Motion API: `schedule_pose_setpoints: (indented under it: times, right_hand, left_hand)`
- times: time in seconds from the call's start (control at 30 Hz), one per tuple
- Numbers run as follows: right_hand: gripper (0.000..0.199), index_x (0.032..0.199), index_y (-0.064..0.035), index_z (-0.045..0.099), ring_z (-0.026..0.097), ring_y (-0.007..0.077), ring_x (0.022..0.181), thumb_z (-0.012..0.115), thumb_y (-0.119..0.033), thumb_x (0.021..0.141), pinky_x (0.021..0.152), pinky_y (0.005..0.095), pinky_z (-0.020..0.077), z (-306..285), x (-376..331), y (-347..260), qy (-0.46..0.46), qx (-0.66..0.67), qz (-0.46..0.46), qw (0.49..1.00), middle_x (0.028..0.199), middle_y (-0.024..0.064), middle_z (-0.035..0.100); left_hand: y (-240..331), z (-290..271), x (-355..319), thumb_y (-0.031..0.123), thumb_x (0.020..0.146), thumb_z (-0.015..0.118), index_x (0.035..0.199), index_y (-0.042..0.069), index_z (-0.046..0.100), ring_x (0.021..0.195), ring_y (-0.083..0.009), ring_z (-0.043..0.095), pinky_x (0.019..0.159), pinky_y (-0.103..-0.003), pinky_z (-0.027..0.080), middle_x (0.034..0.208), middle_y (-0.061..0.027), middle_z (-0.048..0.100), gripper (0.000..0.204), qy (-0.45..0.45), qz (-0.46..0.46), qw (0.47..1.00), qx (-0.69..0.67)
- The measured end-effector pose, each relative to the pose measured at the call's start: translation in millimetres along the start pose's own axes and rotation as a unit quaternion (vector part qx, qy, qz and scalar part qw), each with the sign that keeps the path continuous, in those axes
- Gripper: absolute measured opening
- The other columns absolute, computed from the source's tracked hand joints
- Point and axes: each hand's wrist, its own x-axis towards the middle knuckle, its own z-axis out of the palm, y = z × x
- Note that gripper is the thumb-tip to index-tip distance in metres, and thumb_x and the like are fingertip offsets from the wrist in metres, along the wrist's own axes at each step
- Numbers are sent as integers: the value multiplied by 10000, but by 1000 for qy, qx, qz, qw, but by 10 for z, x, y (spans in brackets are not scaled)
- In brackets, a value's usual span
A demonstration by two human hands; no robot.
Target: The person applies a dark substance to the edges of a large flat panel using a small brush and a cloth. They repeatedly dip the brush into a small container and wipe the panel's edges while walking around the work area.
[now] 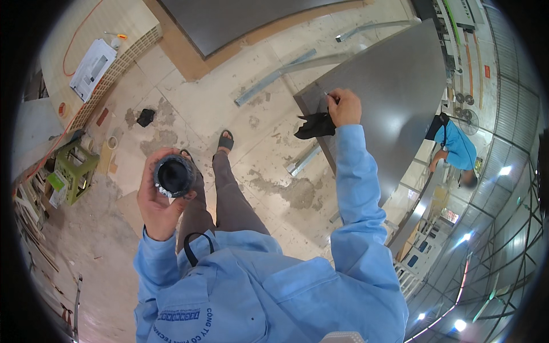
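My left hand (159,208) is wrapped round a small open tub (172,178) with a dark inside, held up in front of my legs. Its rim looks smeared, and I cannot tell how full it is. My right arm is stretched forward over a large dark grey panel (394,114). Near that panel's left corner my right hand (345,107) is closed, with a black cloth (314,126) hanging from it past the panel's edge. A small pale tip shows at the fingertips; what it belongs to is hidden.
Metal bars (274,79) lie beneath the panel. Another dark panel (229,20) is at the far side. On the left are a pale table (128,20) with papers (93,68), a green stool (77,171) and a black crumpled bag (146,117). A person in blue (459,146) bends at the right.
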Motion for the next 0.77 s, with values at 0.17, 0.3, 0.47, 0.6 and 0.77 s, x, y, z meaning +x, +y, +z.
schedule_pose_setpoints:
  times: [0.17, 0.3, 0.47, 0.6, 0.77]
  right_hand:
    - [134, 938, -79, 785, 700, 366, 874, 774, -188, 861, 786, 447, 550, 0, -163, -98, -77, 77, -71, 992, 912, 156, 721]
    - [115, 926, -89, 781, 685, 381, 894, 765, -184, 864, 796, 465, 544, 12, -55, -75, -2, 51, -21, 998, 904, 152, 698]
    - [125, 936, -79, 778, 688, 377, 889, 765, -181, 865, 797, 462, 546, 20, -137, -144, -64, 33, -37, 997, 905, 148, 701]
    - [124, 944, -94, 780, 688, 374, 892, 769, -186, 862, 798, 462, 545, 49, -191, -159, -39, 73, -33, 996, 901, 139, 698]
    - [137, 956, -100, 794, 702, 358, 913, 788, -185, 848, 813, 464, 547, 95, -238, -114, -100, 58, -63, 991, 930, 150, 714]
  left_hand:
    - [2, -1, -35, 83, 744, 873, 1394, 8, 530, 1263, -248, 597, 1111, -380, 460, 1366, -123, 572, 738, -3, -14, 999, -38]
    - [31, 30, -42, 80, 729, 864, 1382, 15, 542, 1260, -247, 594, 1110, -383, 460, 1353, -119, 582, 732, 7, -29, 999, -26]
    - [67, 18, -69, 87, 726, 868, 1368, 22, 555, 1260, -242, 587, 1107, -376, 458, 1339, -114, 591, 717, 11, -34, 998, -44]
    - [32, -7, -66, 108, 733, 883, 1370, 30, 557, 1262, -239, 582, 1108, -374, 452, 1340, -113, 591, 720, 8, -22, 999, -23]
    - [-15, -31, -94, 161, 756, 906, 1396, 48, 548, 1288, -245, 562, 1113, -374, 446, 1362, -114, 577, 742, 0, -8, 999, -43]
